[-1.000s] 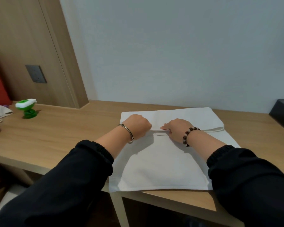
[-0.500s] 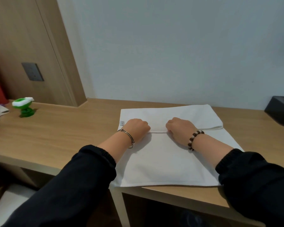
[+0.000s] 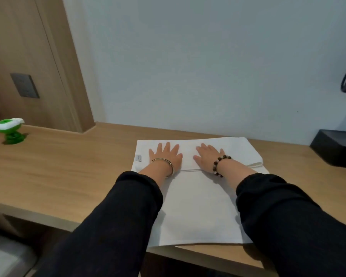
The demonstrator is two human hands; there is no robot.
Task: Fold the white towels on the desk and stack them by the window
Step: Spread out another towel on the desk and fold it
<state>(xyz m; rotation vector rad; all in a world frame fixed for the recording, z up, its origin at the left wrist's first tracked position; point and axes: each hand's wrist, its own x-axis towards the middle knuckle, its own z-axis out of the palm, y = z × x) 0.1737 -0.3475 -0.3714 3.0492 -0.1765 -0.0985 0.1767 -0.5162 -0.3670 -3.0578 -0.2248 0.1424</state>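
Observation:
A white towel point(image 3: 200, 206) lies spread on the wooden desk point(image 3: 68, 172), its near edge hanging slightly over the desk's front. Its far part is folded back toward me into a doubled band point(image 3: 240, 150). My left hand point(image 3: 166, 155) lies flat on the left half of that band, fingers straight and spread, a thin bangle on the wrist. My right hand point(image 3: 207, 156) lies flat on the band's middle, fingers straight, a dark bead bracelet on the wrist. Both palms press the fold down.
A green and white toy point(image 3: 9, 129) stands at the desk's far left. A black box point(image 3: 336, 146) sits at the far right by the wall. A wood panel with a grey wall socket point(image 3: 24, 85) is at left.
Both hands were curled, pinching the folded edge; now they have let go and lie flat with straight fingers on the folded band, further from me. The view has tilted up.

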